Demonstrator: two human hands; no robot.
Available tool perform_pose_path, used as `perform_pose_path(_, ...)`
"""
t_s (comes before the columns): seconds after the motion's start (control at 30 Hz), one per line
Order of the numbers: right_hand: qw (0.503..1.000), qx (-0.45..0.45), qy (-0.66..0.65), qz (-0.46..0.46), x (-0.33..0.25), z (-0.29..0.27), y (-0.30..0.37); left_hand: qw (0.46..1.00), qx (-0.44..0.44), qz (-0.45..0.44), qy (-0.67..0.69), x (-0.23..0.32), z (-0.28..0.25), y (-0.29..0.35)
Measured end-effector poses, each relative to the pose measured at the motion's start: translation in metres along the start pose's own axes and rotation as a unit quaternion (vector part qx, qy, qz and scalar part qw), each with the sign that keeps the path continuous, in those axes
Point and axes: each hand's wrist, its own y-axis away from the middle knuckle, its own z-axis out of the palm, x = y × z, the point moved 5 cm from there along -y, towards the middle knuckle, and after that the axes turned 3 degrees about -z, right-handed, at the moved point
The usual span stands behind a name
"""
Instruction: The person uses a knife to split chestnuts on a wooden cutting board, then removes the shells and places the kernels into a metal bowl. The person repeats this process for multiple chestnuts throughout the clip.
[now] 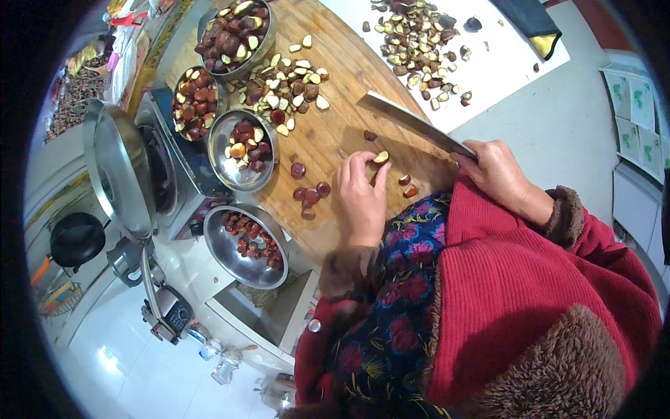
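Observation:
My left hand (pixel 363 192) rests on the wooden cutting board (pixel 342 66), with thumb and fingers pinching a cut chestnut (pixel 381 158) whose pale yellow face shows. My right hand (pixel 501 173) grips a kitchen knife (pixel 412 120), its broad blade reaching left over the board, apart from the chestnut. Two brown chestnut pieces (pixel 409 190) lie just right of my left fingers, and a small dark piece (pixel 370 135) sits beyond them. Several whole chestnuts (pixel 310 197) are to the left of that hand. Farther off spreads a heap of cut chestnuts (pixel 279 91).
Metal bowls of chestnuts line the board's left side: a large one (pixel 265 47), a smaller one (pixel 222 92) and a shiny one (pixel 273 164). Nearer stands a steel basin (pixel 213 241) with brown pieces. Chestnut scraps (pixel 419 45) cover part of a white surface at far right.

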Motion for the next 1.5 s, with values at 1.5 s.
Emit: perform_pose_path(1.5, 0.994, -0.051, 0.084, -0.046, 0.012, 0.006, 0.003, 0.988, 0.072, -0.120, 0.071, -0.036, -0.041, 0.056)
